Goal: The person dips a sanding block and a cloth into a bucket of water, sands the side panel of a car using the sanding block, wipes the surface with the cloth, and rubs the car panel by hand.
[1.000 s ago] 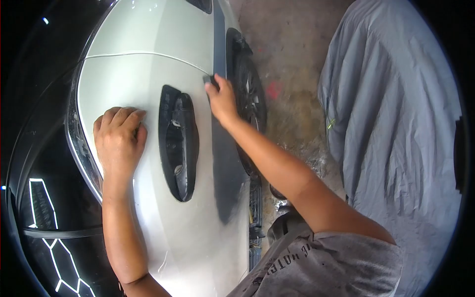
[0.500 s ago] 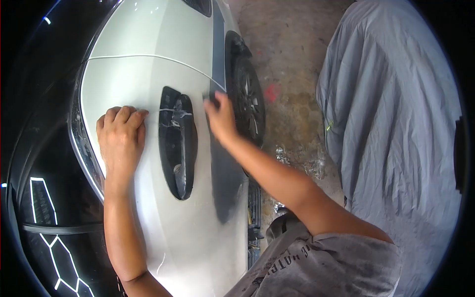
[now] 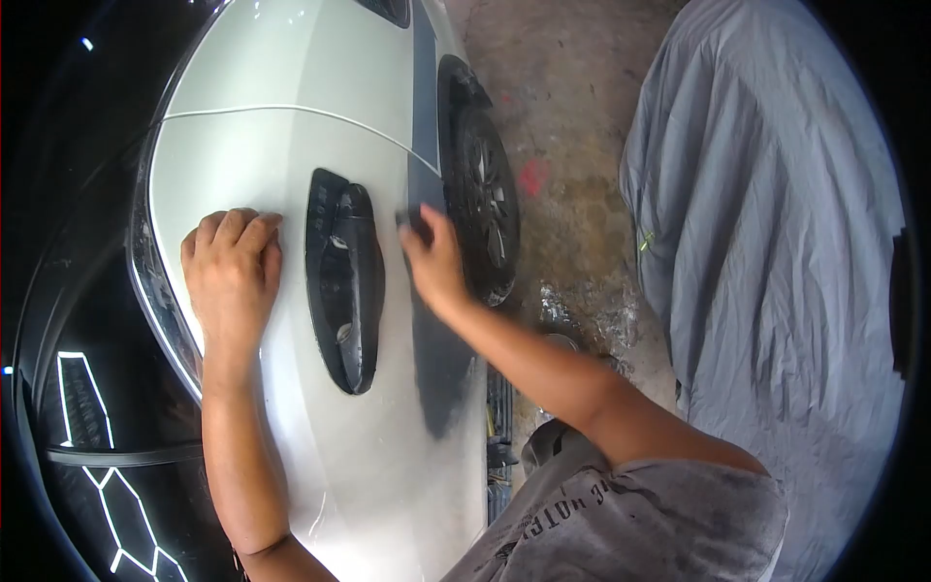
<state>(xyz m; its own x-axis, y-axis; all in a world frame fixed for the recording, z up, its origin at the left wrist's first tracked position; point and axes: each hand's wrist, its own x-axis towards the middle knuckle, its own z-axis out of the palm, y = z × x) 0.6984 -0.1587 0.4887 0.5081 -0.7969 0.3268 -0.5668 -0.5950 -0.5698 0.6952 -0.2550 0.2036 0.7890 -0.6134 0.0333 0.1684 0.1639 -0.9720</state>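
My left hand (image 3: 231,272) rests on the white car body panel (image 3: 281,466), fingers bent loosely over the surface, with nothing visible in it. Between my hands is a long black recessed opening (image 3: 343,281) in the panel, with a smooth dark insert along its right side. My right hand (image 3: 436,260) pinches a small dark block (image 3: 409,221), slightly blurred, at the left edge of the grey matte patch (image 3: 441,373). That patch runs down the panel beside the wheel. The face of the block against the car is hidden.
A car wheel (image 3: 482,199) sits just right of my right hand. Further right stands something under a grey cover (image 3: 756,242). The stained concrete floor (image 3: 572,107) lies between them. Dark glass (image 3: 107,291) borders the panel on the left.
My right hand with the dark block has moved slightly down along the grey patch. A wet-looking pale streak across the black opening no longer shows. My left hand stays on the panel.
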